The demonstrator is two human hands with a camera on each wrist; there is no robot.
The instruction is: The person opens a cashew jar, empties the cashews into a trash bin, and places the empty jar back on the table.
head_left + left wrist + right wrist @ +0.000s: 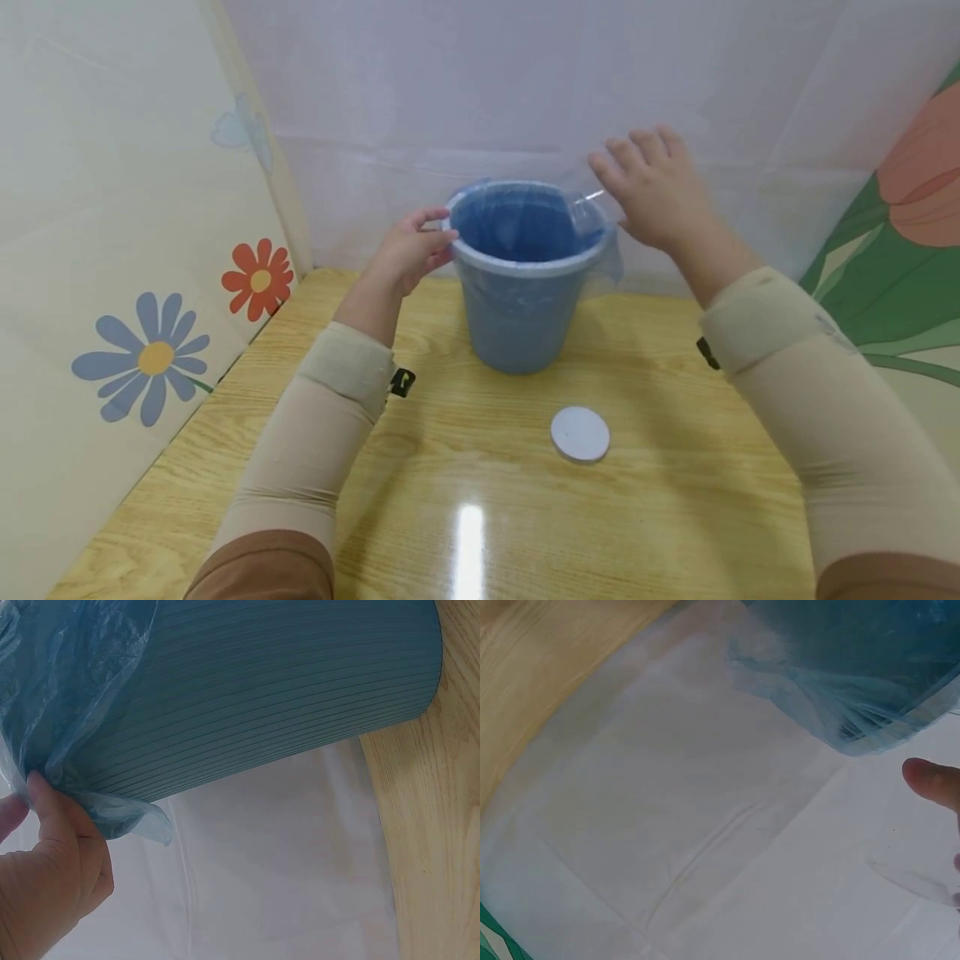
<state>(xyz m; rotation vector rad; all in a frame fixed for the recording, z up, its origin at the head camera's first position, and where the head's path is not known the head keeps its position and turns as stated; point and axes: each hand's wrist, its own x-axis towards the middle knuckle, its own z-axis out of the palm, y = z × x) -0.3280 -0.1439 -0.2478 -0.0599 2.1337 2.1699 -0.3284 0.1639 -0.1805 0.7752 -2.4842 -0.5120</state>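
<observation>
A blue bucket-like bin (517,321) stands upright on the table, lined with a thin translucent blue plastic bag (79,682) folded over its rim. My left hand (416,250) grips the left side of the rim; in the left wrist view its thumb and index finger pinch the bag there. Raised beside the right rim, my right hand (652,187) has its fingers spread and slightly blurred, with the thumb apart in the right wrist view. Between it and the bin's mouth shows a clear, shiny piece of plastic (587,215). The bin's bottom inside is hidden.
A white round disc (581,434) lies flat on the wood-grain table (495,475), in front of the bin. White sheeting (420,92) hangs close behind the bin. A flower-printed panel (112,208) borders the table on the left, another (900,275) on the right.
</observation>
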